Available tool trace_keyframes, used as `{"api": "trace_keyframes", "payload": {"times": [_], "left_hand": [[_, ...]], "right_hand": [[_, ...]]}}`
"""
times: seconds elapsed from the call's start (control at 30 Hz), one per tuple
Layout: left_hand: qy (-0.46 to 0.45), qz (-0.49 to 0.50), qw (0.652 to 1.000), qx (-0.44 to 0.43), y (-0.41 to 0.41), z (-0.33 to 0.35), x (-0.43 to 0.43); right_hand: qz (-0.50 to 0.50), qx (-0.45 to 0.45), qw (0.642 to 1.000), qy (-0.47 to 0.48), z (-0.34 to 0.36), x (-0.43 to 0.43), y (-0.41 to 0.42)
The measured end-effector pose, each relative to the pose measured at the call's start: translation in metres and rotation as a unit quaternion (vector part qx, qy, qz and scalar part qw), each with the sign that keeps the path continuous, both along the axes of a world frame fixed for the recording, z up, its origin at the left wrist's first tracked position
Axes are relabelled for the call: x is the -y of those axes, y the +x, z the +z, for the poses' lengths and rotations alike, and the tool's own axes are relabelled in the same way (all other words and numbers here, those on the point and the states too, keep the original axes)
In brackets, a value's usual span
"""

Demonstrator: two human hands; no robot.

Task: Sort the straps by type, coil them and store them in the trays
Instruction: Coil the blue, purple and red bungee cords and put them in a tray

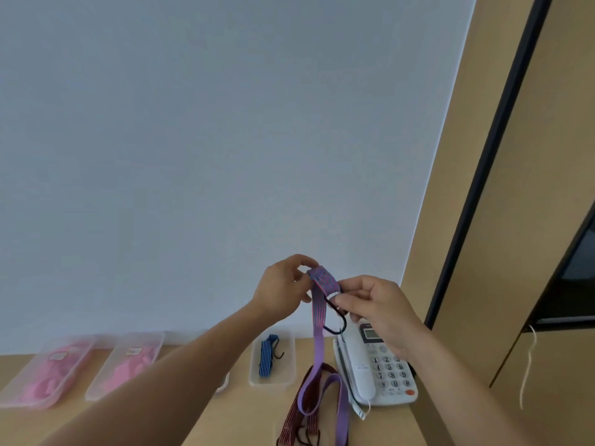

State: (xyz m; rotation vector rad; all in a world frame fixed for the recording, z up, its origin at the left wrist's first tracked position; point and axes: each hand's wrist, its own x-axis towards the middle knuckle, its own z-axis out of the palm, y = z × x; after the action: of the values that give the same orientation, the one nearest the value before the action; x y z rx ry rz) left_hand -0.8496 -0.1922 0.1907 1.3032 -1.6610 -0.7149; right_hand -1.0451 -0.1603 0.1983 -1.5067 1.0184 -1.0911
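Observation:
Both hands are raised above the desk with a purple-and-blue striped strap (317,320) between them. My left hand (281,289) pinches the folded top end of the strap. My right hand (378,312) holds the strap's black hook (338,323) end. The rest of the strap hangs down and loops on the desk. A dark red striped strap (299,423) lies on the desk under the loop. A clear tray (273,379) holds a blue striped strap (267,355) with a hook. Two clear trays (48,399) (99,392) at the left hold pink straps.
A white desk telephone (376,365) stands to the right of the trays, close under my right hand. A pale wall rises behind the wooden desk (238,413). A wooden cabinet (467,220) with a dark strip stands at the right, with a white cord (528,371) hanging beside it.

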Motion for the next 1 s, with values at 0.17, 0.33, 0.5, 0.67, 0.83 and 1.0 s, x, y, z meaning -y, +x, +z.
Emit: {"api": "trace_keyframes", "payload": {"times": [0.17,0.33,0.5,0.67,0.83,1.0], "left_hand": [[0.105,-0.131,0.986,0.001,-0.003,0.004,-0.017],[0.156,-0.177,0.964,-0.12,0.006,0.012,-0.023],[0.143,-0.215,0.963,-0.073,-0.001,0.007,-0.027],[0.112,-0.197,0.973,-0.053,-0.003,0.001,-0.026],[0.119,-0.211,0.964,-0.106,-0.003,0.002,-0.024],[0.142,-0.223,0.958,-0.113,-0.002,0.007,-0.022]], "right_hand": [[-0.065,0.077,0.994,-0.049,0.008,0.004,0.01],[-0.109,0.065,0.99,-0.064,0.007,0.01,0.012],[-0.136,0.061,0.986,-0.07,0.003,0.011,0.02],[-0.157,0.042,0.983,-0.083,0.001,0.012,0.023],[-0.175,0.055,0.979,-0.087,0.003,0.014,0.023],[-0.079,0.043,0.995,-0.044,-0.001,0.011,0.019]]}}
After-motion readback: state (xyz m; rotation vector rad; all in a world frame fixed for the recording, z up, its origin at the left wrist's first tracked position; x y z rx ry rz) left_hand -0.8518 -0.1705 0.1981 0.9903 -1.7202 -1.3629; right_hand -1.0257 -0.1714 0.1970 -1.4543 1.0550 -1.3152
